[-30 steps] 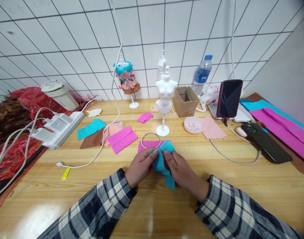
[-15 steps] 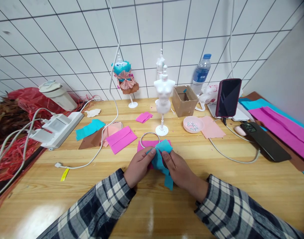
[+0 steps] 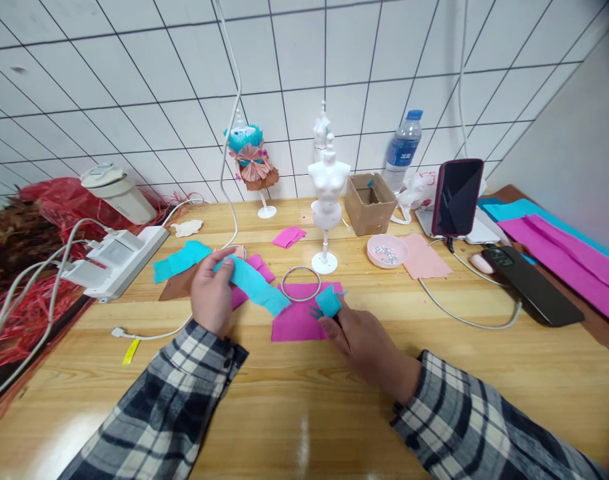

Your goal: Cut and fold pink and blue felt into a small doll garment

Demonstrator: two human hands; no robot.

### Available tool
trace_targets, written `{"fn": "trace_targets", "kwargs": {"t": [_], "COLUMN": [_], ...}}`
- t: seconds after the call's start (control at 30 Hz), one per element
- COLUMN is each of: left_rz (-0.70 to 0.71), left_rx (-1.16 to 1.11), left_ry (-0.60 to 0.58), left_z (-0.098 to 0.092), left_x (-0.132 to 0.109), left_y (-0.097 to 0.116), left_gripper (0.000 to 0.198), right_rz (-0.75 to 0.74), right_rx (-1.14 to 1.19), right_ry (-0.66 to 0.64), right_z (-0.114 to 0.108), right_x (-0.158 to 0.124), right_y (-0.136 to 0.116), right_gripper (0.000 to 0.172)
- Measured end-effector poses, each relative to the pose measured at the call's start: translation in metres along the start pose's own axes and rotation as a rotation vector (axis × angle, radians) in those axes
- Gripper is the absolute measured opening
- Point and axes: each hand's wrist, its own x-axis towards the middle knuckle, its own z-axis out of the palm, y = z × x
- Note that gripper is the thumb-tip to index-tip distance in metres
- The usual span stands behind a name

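Pinched by one end in my left hand (image 3: 211,293) is a strip of turquoise crepe paper (image 3: 257,287), which slants down to the right over a magenta folded paper (image 3: 259,265). My right hand (image 3: 367,343) is closed on a smaller turquoise crepe paper piece (image 3: 329,302), its left edge looking fringed. The two turquoise pieces are apart. Below them lies a magenta paper sheet (image 3: 289,327), with a metal ring (image 3: 301,299) resting partly on it. Just behind stands a small white dress form (image 3: 328,183) on a round base.
At left are a power strip (image 3: 129,263), a white cable and turquoise paper (image 3: 182,259). A decorated dress form (image 3: 249,160) stands behind. To the right are a cardboard box (image 3: 370,207), a pink dish (image 3: 372,250) of small beads, an upright phone (image 3: 457,200) and another phone (image 3: 529,287).
My hands were together over the turquoise paper. My left hand has moved left with a strip, while my right hand keeps a smaller piece; the magenta sheet beneath shows more.
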Motion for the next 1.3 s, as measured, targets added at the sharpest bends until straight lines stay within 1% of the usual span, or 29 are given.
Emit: {"fn": "trace_targets", "kwargs": {"t": [0.07,0.1,0.17,0.2,0.23,0.27,0.3,0.33,0.37,0.4,0.43,0.47,0.5,0.53,0.57,0.67,0.73,0.77,0.83,0.9,0.93,1.0,1.03,1.07,1.13,1.2,1.23,1.27,1.3], "left_rz": [0.079,0.163,0.371,0.47,0.528,0.554,0.574,0.589,0.578,0.55,0.508,0.468,0.43,0.394,0.356,0.197,0.052,-0.038,-0.239,-0.415,-0.478,-0.562,-0.594,-0.622,-0.661,-0.674,-0.677,-0.679,-0.678], "left_rx": [0.151,0.278,0.534,0.619,0.651,0.635,0.593,0.541,0.487,0.439,0.409,0.393,0.383,0.371,0.351,0.222,0.045,-0.076,-0.335,-0.528,-0.589,-0.668,-0.698,-0.723,-0.76,-0.777,-0.779,-0.778,-0.774], "left_ry": [0.054,0.094,0.159,0.15,0.08,-0.085,-0.29,-0.482,-0.645,-0.769,-0.858,-0.915,-0.943,-0.951,-0.946,-0.856,-0.791,-0.773,-0.781,-0.808,-0.82,-0.84,-0.853,-0.868,-0.903,-0.945,-0.966,-0.981,-0.984], "left_z": [-0.012,-0.016,-0.017,-0.015,-0.011,-0.007,-0.003,0.002,0.006,0.01,0.014,0.017,0.02,0.021,0.022,0.02,0.016,0.014,0.011,0.01,0.011,0.013,0.014,0.016,0.018,0.019,0.019,0.019,0.019], "left_x": [0.015,0.017,0.011,0.004,-0.005,-0.015,-0.024,-0.032,-0.039,-0.044,-0.047,-0.048,-0.049,-0.048,-0.047,-0.044,-0.042,-0.042,-0.042,-0.043,-0.045,-0.049,-0.051,-0.054,-0.059,-0.063,-0.065,-0.067,-0.068], "left_y": [-0.002,-0.001,0.006,0.011,0.017,0.022,0.027,0.031,0.033,0.033,0.032,0.03,0.028,0.026,0.024,0.02,0.02,0.019,0.02,0.02,0.02,0.021,0.021,0.022,0.023,0.024,0.024,0.025,0.025], "left_gripper": [0.042,0.047,0.052,0.05,0.044,0.036,0.033,0.038,0.045,0.048,0.044,0.034,0.025,0.02,0.019,0.019,0.019,0.02,0.02,0.017,0.017,0.018,0.018,0.018,0.016,0.016,0.017,0.019,0.019], "right_rz": [-0.064,-0.086,-0.116,-0.126,-0.133,-0.142,-0.154,-0.167,-0.181,-0.193,-0.2,-0.2,-0.194,-0.184,-0.176,-0.194,-0.189,-0.149,-0.02,0.106,0.156,0.242,0.273,0.291,0.271,0.181,0.12,0.064,0.012], "right_rx": [-0.112,-0.158,-0.24,-0.276,-0.307,-0.333,-0.354,-0.367,-0.372,-0.371,-0.368,-0.367,-0.37,-0.374,-0.38,-0.365,-0.338,-0.331,-0.339,-0.393,-0.41,-0.441,-0.463,-0.482,-0.463,-0.266,-0.081,0.159,0.426], "right_ry": [-0.036,-0.046,-0.054,-0.054,-0.056,-0.061,-0.067,-0.076,-0.087,-0.097,-0.108,-0.119,-0.131,-0.14,-0.148,-0.176,-0.187,-0.177,-0.118,-0.051,-0.049,-0.037,-0.003,0.054,0.226,0.372,0.388,0.351,0.248], "right_z": [0.0,0.0,0.002,0.002,0.003,0.003,0.003,0.003,0.003,0.003,0.004,0.004,0.004,0.004,0.004,-0.005,-0.019,-0.028,-0.045,-0.058,-0.062,-0.064,-0.064,-0.063,-0.059,-0.053,-0.049,-0.043,-0.038], "right_x": [-0.002,-0.002,-0.002,-0.002,-0.002,-0.002,-0.002,-0.001,-0.001,-0.001,-0.001,-0.001,-0.001,0.0,0.0,0.002,0.004,0.005,0.008,0.011,0.013,0.015,0.015,0.015,0.014,0.011,0.01,0.009,0.008], "right_y": [-0.003,-0.004,-0.007,-0.007,-0.008,-0.009,-0.009,-0.009,-0.009,-0.01,-0.01,-0.01,-0.01,-0.01,-0.01,-0.007,0.0,0.005,0.02,0.038,0.046,0.06,0.064,0.065,0.06,0.047,0.039,0.031,0.024], "right_gripper": [0.043,0.043,0.044,0.044,0.043,0.043,0.042,0.041,0.04,0.04,0.04,0.041,0.043,0.044,0.045,0.042,0.037,0.035,0.027,0.029,0.029,0.028,0.026,0.023,0.019,0.022,0.023,0.026,0.032]}}
